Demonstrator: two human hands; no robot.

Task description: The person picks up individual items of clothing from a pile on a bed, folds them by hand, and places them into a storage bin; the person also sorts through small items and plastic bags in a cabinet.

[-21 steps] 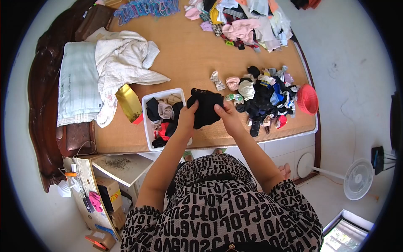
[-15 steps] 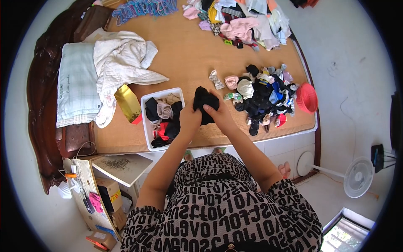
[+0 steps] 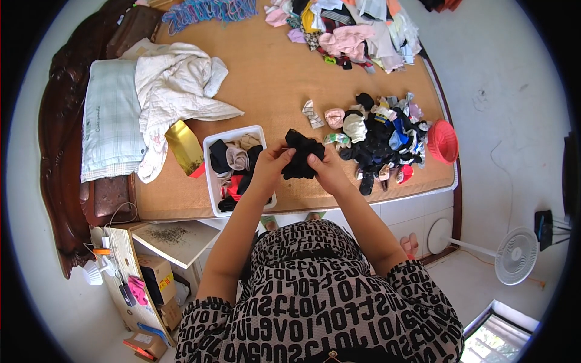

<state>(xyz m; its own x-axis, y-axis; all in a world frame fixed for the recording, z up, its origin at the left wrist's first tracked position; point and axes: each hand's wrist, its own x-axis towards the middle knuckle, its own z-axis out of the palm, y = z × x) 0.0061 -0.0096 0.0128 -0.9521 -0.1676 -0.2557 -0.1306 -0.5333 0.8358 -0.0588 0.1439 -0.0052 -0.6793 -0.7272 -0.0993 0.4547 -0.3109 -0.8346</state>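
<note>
Between my two hands is a bunched black piece of clothing, held over the bed near its front edge; its exact kind is hard to make out. My left hand pinches its left side with the thumb on top. On its right side, my right hand grips with the thumb pressed down. A white plastic box beside my left hand holds several rolled and folded clothes in black, beige, grey and red. Right of my hands lies a heap of mostly dark socks and small clothes.
A red basket stands at the heap's right. Small cloth pieces, one pink, lie nearby. Left are a gold box, white quilt and pillow. More clothes lie at the far side. A white fan stands right.
My hands have moved slightly apart, and the black clothing is spread a little wider between them. Box and heap look unchanged.
</note>
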